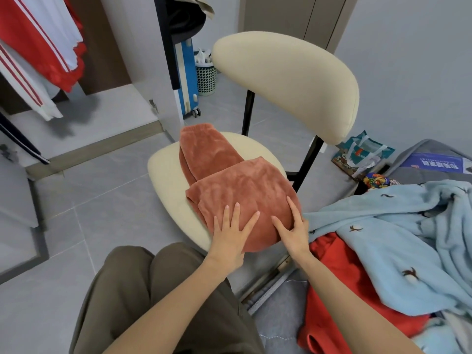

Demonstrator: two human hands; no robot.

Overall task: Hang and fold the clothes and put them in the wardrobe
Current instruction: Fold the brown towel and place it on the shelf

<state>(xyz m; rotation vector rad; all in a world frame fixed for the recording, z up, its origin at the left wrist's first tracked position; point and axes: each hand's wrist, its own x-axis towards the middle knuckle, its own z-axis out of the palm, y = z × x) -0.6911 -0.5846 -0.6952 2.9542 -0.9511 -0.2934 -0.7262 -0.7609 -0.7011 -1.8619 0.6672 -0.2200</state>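
1. Rust fleece garment lies on the cream chair seat. The near half is folded over into a thick pad and the far end runs toward the chair back. It looks like trousers, not sure.
2. Left hand lies flat on the near fold with fingers straight and spread, pressing and gripping nothing.
3. Right hand is at the fold's right edge with thumb and forefinger spread on the cloth, not clenched. Its outer fingers are hidden past the edge, so I can't tell if they tuck under.
4. Progress, my read: this piece is partly folded and being smoothed, not yet put away. One more fold looks likely.
5. Done: red-and-white clothes hang in the open wardrobe at left.
6. Left to do: a light blue fleece and a red garment sit unfolded in a heap at right, so plenty remains.
7. Other stuff: blue suitcase, mesh basket, printed bag and a blue book.
8. Hard to see: the wardrobe shelves and rail are cut off at the left. The heap runs out of frame, so the item count is unknown. The dark items above the suitcase are unclear.
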